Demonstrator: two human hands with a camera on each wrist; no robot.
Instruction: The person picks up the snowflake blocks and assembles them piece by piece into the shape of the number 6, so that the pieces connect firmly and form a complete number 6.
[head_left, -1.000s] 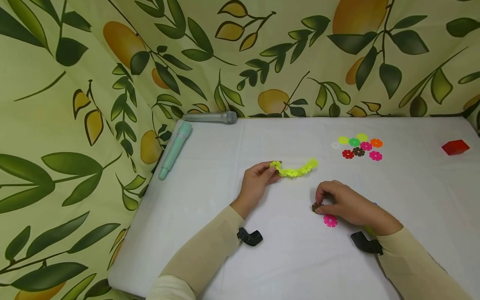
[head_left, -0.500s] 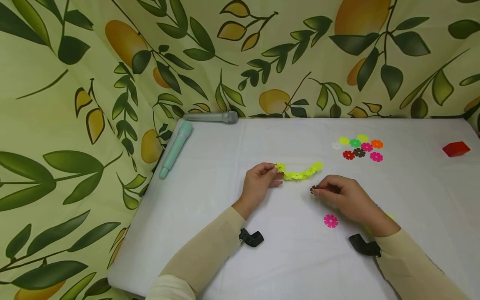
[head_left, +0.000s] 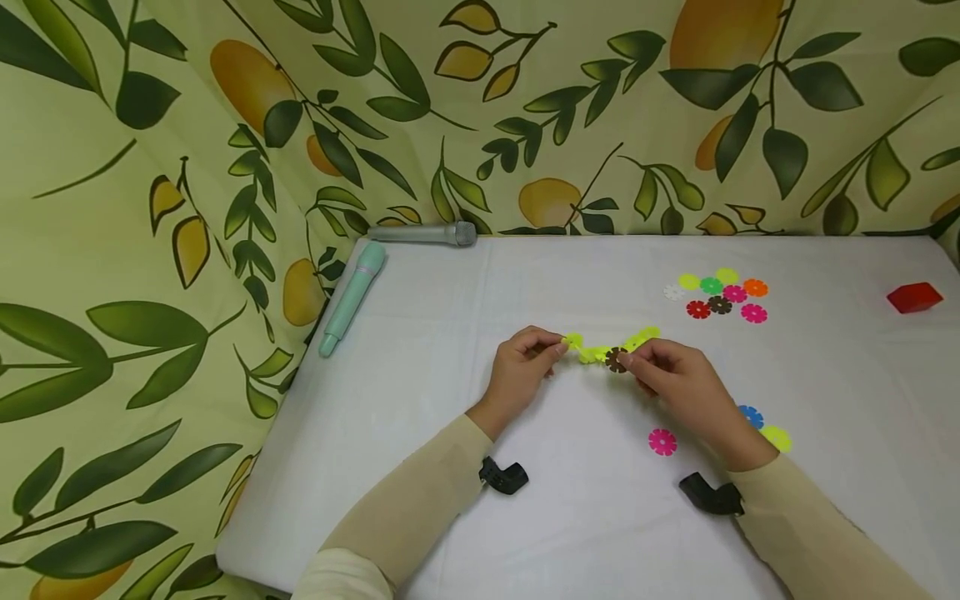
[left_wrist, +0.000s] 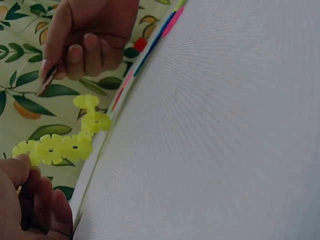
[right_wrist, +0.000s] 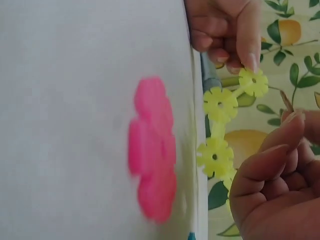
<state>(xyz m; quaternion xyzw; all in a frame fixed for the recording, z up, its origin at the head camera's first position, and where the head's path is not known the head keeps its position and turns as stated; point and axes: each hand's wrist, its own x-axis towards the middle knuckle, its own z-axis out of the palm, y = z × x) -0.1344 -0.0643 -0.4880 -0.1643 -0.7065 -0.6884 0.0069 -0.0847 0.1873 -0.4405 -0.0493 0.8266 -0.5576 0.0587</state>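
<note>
A curved chain of yellow snowflake discs (left_wrist: 52,149), slotted into one another, is pinched at one end by my left hand (head_left: 519,367). Between thumb and index finger my right hand (head_left: 686,379) pinches a brown snowflake disc (head_left: 617,360). In the head view the brown disc overlaps the chain's middle; in the left wrist view it stands apart from the chain's far end. On the table below lies a pink snowflake disc (head_left: 662,442), large and blurred in the right wrist view. A blue disc (head_left: 751,417) and a yellow disc (head_left: 777,438) lie beside my right wrist.
Several loose discs in mixed colours, one of them orange (head_left: 755,287), lie grouped at the back right of the white table (head_left: 420,358). A red block (head_left: 914,297) sits farther right. A mint microphone (head_left: 352,298) and a silver microphone (head_left: 423,234) lie at the back left.
My right hand has lifted the brown disc from near the pink disc, up and left to the chain. My left hand has shifted slightly right with the chain. The blue and yellow discs are now uncovered.
</note>
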